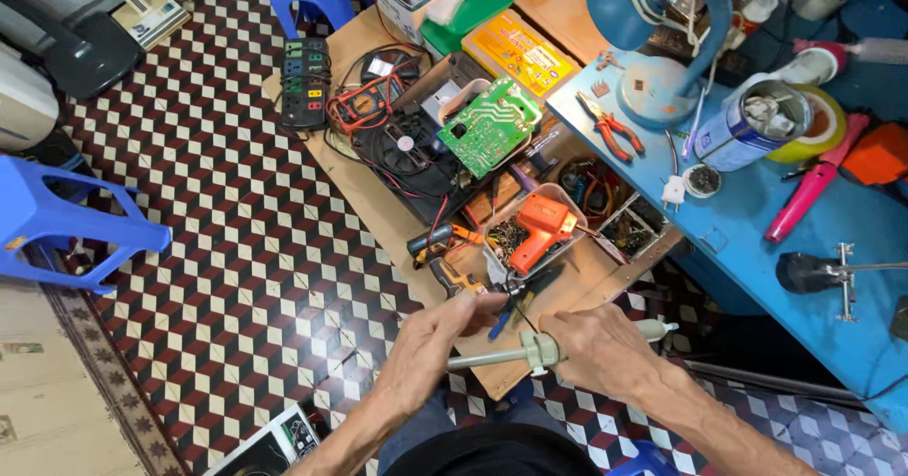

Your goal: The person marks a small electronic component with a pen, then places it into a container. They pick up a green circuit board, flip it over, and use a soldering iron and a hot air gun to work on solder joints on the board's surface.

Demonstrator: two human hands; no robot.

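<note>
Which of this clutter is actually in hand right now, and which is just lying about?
In hand:
- left hand
- right hand
- grey rod-shaped tool

Lying about:
- orange drill
- green circuit board
- red-handled pliers
- multimeter
- power strip

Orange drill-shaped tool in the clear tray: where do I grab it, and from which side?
Probably the orange tool's pistol handle, the lower leg slanting toward the person. Come from above on the near side: it lies flat in the clear tray, handle uppermost and uncovered, while small parts crowd the tray's left end. Both hands, left and right, are busy with a beige rod-shaped tool.
</note>
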